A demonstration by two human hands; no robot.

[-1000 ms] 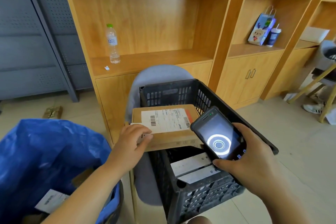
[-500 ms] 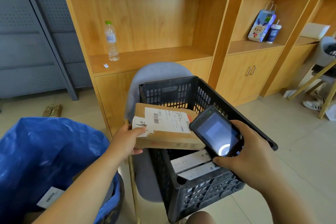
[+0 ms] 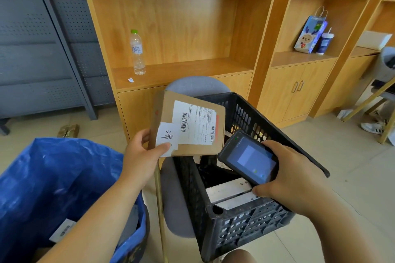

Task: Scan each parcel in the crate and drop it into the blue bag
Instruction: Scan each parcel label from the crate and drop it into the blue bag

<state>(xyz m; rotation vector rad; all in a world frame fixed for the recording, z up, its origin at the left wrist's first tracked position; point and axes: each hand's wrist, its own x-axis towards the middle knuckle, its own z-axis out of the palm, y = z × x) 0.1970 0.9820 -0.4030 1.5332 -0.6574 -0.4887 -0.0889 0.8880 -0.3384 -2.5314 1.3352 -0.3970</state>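
The blue bag (image 3: 64, 166) stands open at the left, with a labelled packet already inside. Its rim looks slack, so a careless drop could catch the edge and land on the floor.

The left hand (image 3: 142, 156) pinches the parcel (image 3: 192, 126) by its lower left corner only, thumb on top and fingers behind. The parcel hangs tilted in the air, between the bag and the crate (image 3: 241, 228), label facing up. Held by one corner, it may swing or slide out. The thumb also presses on a small white slip whose corner looks loose, so the slip could peel away under the load.

More flat parcels (image 3: 229, 190) lie in the crate, which sits on a grey chair (image 3: 177, 205). A knock on its near side might tip it off.

The right hand (image 3: 295, 181) grips the scanner (image 3: 250, 159) over the crate, angled towards the label. Its screen shows a grey panel I cannot read. If the scan has not registered, the parcel would go into the bag unlogged.
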